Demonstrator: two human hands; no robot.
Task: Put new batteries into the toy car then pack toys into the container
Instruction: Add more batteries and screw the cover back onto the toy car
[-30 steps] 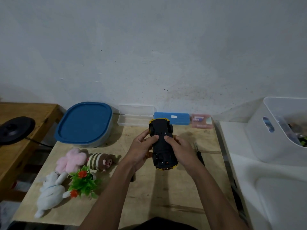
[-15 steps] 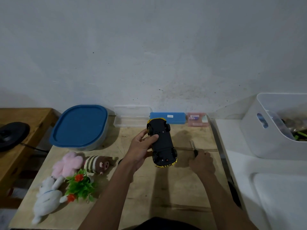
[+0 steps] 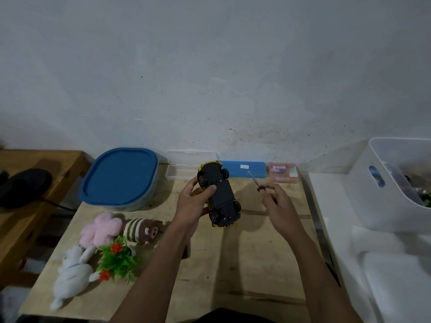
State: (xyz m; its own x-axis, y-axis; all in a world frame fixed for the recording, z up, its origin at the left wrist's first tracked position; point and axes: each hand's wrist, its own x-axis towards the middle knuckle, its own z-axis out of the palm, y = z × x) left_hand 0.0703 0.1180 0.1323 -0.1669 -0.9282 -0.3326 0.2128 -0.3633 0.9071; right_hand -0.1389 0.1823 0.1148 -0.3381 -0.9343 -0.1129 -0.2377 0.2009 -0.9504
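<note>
Currently: left hand gripping upturned toy car, right hand pinching screwdriver, likely approaching battery-cover screw.

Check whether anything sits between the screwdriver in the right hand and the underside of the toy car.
Nothing visible does. The left hand holds the toy car belly-up above the table, and the right hand holds the screwdriver beside it. Only open air separates them, and the left thumb lies on the chassis edge.

The pale bare-wood desk looks matt; the yellow toy car's black plastic underside matt; the pink plush toy fuzzy.
</note>
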